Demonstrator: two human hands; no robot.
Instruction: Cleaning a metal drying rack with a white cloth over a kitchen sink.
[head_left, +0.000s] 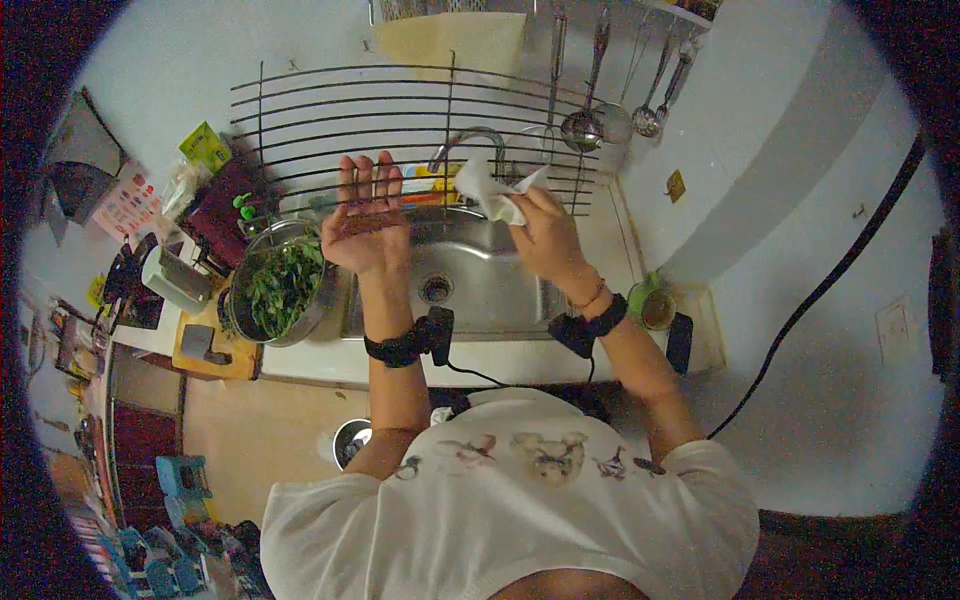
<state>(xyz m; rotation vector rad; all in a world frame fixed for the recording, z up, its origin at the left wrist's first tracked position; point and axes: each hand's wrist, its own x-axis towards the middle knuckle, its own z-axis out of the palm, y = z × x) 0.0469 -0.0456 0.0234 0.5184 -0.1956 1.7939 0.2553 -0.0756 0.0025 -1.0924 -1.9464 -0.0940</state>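
Note:
My left hand (367, 221) is raised palm up with its fingers apart at the lower left of a black wire rack (352, 115); nothing lies in it. A crumpled white tissue or cloth (491, 191) is held in the fingers of my right hand (547, 236), near the rack's lower right part. Below and between the hands is a stainless steel sink (480, 281) with a round drain (436, 288). The curved metal faucet (472, 133) rises behind the rack. Left of my left hand stands a metal pot (304, 330) holding leafy greens (281, 285).
Ladles and other metal utensils (582, 131) hang on the back wall. At left are a wooden cutting board (225, 366) and a pale green container (176, 277). A green cup (654, 304) stands right of the sink. A bin (351, 442) is on the floor.

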